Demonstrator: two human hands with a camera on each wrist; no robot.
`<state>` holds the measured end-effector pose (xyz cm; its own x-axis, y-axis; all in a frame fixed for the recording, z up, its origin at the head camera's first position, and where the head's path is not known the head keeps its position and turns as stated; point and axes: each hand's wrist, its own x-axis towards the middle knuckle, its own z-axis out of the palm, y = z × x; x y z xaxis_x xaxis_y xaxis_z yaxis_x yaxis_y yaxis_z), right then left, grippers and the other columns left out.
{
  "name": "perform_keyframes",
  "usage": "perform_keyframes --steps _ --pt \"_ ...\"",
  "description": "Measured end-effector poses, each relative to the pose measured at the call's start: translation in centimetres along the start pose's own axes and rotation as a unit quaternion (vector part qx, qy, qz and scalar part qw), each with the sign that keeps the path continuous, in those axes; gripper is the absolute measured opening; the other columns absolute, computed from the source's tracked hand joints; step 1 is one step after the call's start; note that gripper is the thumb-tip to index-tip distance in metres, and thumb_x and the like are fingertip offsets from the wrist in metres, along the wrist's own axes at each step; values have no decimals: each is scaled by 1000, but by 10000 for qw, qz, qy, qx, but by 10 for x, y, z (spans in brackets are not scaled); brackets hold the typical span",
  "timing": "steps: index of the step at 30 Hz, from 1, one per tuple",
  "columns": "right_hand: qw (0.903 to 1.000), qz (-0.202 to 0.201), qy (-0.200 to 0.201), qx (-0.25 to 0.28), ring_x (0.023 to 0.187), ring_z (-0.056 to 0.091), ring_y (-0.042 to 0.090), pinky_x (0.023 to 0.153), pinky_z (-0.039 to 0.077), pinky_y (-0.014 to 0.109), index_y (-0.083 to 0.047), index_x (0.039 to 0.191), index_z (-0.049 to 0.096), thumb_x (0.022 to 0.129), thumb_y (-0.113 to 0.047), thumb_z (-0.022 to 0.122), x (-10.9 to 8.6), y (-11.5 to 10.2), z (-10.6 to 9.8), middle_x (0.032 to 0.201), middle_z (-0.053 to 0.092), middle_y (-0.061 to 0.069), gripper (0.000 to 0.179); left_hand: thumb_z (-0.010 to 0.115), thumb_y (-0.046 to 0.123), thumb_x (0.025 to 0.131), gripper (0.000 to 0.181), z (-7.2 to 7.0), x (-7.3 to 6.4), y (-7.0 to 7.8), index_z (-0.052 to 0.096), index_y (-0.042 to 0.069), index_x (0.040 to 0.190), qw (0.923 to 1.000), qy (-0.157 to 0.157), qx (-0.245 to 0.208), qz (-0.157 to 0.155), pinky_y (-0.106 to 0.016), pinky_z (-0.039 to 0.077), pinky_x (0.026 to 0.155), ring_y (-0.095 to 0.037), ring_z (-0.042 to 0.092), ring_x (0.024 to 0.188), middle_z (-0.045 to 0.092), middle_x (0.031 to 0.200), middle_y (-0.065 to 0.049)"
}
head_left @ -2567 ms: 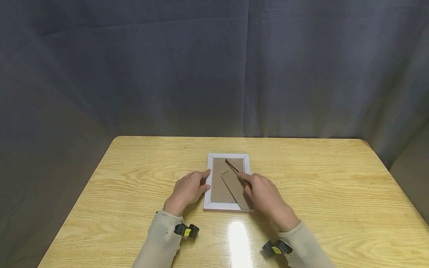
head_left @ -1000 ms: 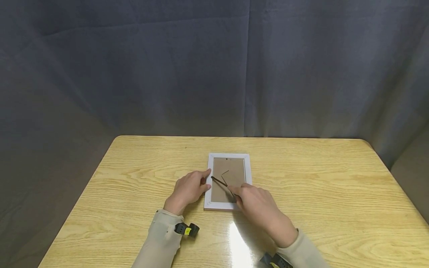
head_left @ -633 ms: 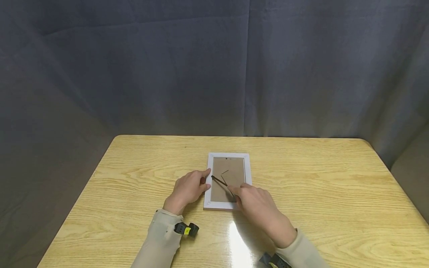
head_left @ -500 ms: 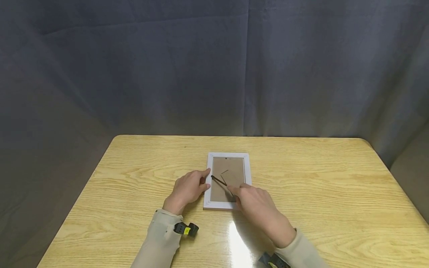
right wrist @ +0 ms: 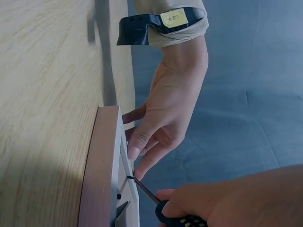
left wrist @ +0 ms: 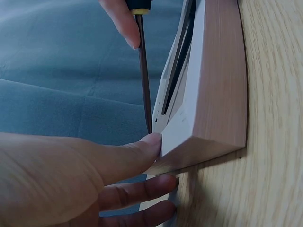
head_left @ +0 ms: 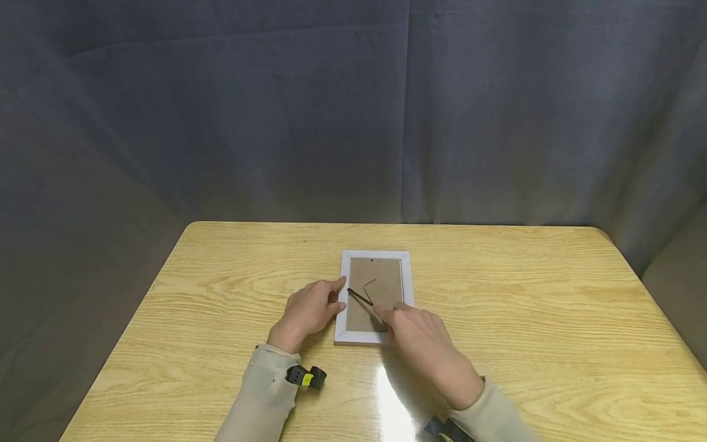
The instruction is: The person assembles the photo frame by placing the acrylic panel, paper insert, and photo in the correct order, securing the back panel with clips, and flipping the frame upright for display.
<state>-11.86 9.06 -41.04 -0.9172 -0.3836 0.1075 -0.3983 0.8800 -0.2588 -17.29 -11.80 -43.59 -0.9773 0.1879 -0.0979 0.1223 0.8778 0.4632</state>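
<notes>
A white-edged picture frame (head_left: 405,276) lies face down on the table, its brown backing board (head_left: 361,319) showing. At its left side my left hand (head_left: 306,313) grips the edge, thumb and index finger on the border; the left wrist view shows other fingers along the frame's side. My right hand (head_left: 425,344) holds a screwdriver (right wrist: 147,191) by its dark, yellow-dotted handle. The screwdriver's thin shaft slants to the left, its tip at the inner left border, between my left thumb and index finger. A stand flap (left wrist: 180,61) rises from the backing, partly hidden by my right hand.
The wood-grain table (head_left: 221,270) spreads around the frame on all sides. A dark grey curtain (head_left: 298,123) hangs behind it. Black wrist cameras (head_left: 306,377) sit on both sleeves, and a bright light reflection lies in front of the frame.
Since the earliest frame, the screwdriver tip has gone from the frame's top inner border to its left one, my right hand moving left and nearer. The left hand keeps its place.
</notes>
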Motion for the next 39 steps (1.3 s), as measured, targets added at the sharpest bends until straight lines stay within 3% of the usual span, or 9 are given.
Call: perform_keyframes --steps 21,29,39 --pt "10000 -1 44 -33 50 39 8 42 32 22 -19 125 73 86 0 70 -2 -1 2 70 58 -2 44 73 23 93 56 -1 0 1 55 14 145 10000 13 13 40 -29 35 59 -14 49 69 59 83 3" --pt "9997 -105 170 -125 50 39 10 42 32 23 -18 124 74 84 0 72 -4 -2 3 75 65 3 44 74 23 93 56 0 0 0 55 15 145 10000 4 36 26 -29 36 60 -14 50 71 60 85 4" --pt "10000 -45 23 -28 50 38 9 42 32 22 -19 124 74 86 -1 71 -4 -2 3 72 61 1 43 73 23 93 55 0 1 -1 56 14 145 10000 9 18 69 -29 35 58 -13 49 68 59 83 3"
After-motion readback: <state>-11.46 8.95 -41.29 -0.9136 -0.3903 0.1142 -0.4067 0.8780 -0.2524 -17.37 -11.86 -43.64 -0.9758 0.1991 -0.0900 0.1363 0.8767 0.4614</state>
